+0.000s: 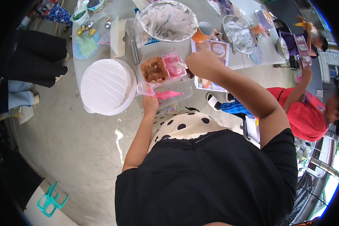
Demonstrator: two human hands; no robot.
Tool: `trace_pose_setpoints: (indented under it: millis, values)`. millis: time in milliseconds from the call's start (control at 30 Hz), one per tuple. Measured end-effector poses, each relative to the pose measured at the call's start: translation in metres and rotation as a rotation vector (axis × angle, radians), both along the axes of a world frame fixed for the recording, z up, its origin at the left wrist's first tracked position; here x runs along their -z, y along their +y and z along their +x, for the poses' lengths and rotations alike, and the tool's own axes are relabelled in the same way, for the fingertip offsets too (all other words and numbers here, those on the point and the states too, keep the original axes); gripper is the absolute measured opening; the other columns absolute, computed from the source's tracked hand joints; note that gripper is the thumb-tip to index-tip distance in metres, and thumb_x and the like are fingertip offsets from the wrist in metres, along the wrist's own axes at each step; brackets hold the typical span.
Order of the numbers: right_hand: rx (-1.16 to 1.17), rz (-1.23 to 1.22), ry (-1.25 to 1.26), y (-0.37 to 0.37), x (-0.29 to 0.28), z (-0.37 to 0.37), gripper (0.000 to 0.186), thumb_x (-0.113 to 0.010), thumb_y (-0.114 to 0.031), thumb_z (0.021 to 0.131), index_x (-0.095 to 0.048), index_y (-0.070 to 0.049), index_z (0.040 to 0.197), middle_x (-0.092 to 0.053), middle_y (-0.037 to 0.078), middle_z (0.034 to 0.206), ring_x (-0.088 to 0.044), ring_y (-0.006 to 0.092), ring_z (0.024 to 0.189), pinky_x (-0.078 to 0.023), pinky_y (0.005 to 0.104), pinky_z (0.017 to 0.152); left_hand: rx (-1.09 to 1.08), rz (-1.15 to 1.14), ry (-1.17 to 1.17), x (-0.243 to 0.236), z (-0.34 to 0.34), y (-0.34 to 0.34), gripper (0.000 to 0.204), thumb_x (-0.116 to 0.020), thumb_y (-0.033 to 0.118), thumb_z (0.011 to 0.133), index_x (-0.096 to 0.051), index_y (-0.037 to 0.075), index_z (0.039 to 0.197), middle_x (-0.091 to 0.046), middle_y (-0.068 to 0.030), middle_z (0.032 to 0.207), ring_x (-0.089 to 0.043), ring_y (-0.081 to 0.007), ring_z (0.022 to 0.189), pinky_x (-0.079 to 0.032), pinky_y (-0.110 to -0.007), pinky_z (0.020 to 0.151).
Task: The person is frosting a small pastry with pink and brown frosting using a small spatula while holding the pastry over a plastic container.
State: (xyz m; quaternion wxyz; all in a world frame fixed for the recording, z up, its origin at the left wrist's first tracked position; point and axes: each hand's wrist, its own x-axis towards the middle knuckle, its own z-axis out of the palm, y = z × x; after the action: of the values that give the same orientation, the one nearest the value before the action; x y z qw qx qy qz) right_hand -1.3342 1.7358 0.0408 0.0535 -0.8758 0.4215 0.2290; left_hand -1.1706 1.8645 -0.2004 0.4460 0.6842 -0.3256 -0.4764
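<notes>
Here, a white cake [107, 86] stands at left, a big bowl [169, 38] and an orange mug [202, 35] beyond; a printed sheet [221, 49] lies partly beneath the right forearm. The right hand [200, 61] is curled beside the pink tub [184, 68]; its grip cannot be told. The left hand [150, 102], lower, holds the pink piping bag [169, 94], which points rightward over a clear tray [187, 89].

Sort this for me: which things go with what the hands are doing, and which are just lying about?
Seems part of the job:
- pink piping bag, in the left hand
- tub of pink stuff, by the right hand
- maybe the round white cake

Seems just lying about:
- orange mug
- green chair
</notes>
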Motion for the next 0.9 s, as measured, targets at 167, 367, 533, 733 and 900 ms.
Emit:
trace_pose_setpoints:
  millis: [167,367,533,733,900]
  values:
    - [0.048,-0.140,-0.065,-0.007,-0.013,0.001,0.014,-0.053,-0.009,0.071,-0.066,-0.004,0.071,-0.064,0.015,0.074,-0.065,0.0299,0.069,-0.051,0.0390,0.056,0.043,0.005,-0.032,0.000,0.005,0.002,0.034,-0.038,0.026,0.093,-0.053,0.001,0.109,-0.059,-0.0150,0.077,-0.058,-0.0208,0.053,-0.047,-0.033,0.047]
    - [-0.124,-0.182,-0.053,-0.015,0.013,0.012,0.008,-0.058,-0.007,0.067,-0.066,-0.007,0.067,-0.064,0.012,0.068,-0.064,0.0275,0.066,-0.050,0.0354,0.054,0.042,0.104,0.019,-0.029,0.001,0.000,0.031,-0.041,0.024,0.092,-0.052,0.003,0.113,-0.059,-0.0110,0.076,-0.058,-0.0188,0.053,-0.047,-0.031,0.044]
    - [-0.234,-0.095,-0.035,-0.006,0.013,-0.008,0.005,-0.062,-0.007,0.063,-0.066,-0.008,0.063,-0.064,0.010,0.066,-0.064,0.0252,0.062,-0.049,0.0343,0.051,0.040,0.085,-0.022,-0.026,0.001,0.000,0.030,-0.044,0.021,0.091,-0.051,0.003,0.113,-0.058,-0.0116,0.075,-0.058,-0.0188,0.053,-0.048,-0.031,0.043]
    - [-0.319,-0.220,0.054,0.000,-0.035,0.001,0.005,-0.061,-0.008,0.062,-0.065,-0.010,0.060,-0.063,0.009,0.063,-0.063,0.0229,0.059,-0.047,0.0335,0.049,0.017,0.086,-0.019,-0.039,0.001,0.000,0.026,-0.045,0.019,0.089,-0.054,-0.005,0.093,-0.056,-0.0100,0.069,-0.056,-0.0173,0.055,-0.049,-0.032,0.046]
    - [-0.402,-0.214,0.148,0.003,-0.030,0.010,0.006,-0.061,-0.007,0.062,-0.066,-0.011,0.061,-0.064,0.008,0.064,-0.063,0.0217,0.060,-0.046,0.0316,0.049,-0.015,0.086,0.060,-0.033,0.001,0.000,0.022,-0.046,0.014,0.086,-0.054,-0.005,0.094,-0.056,-0.0107,0.073,-0.056,-0.0170,0.057,-0.049,-0.032,0.047]
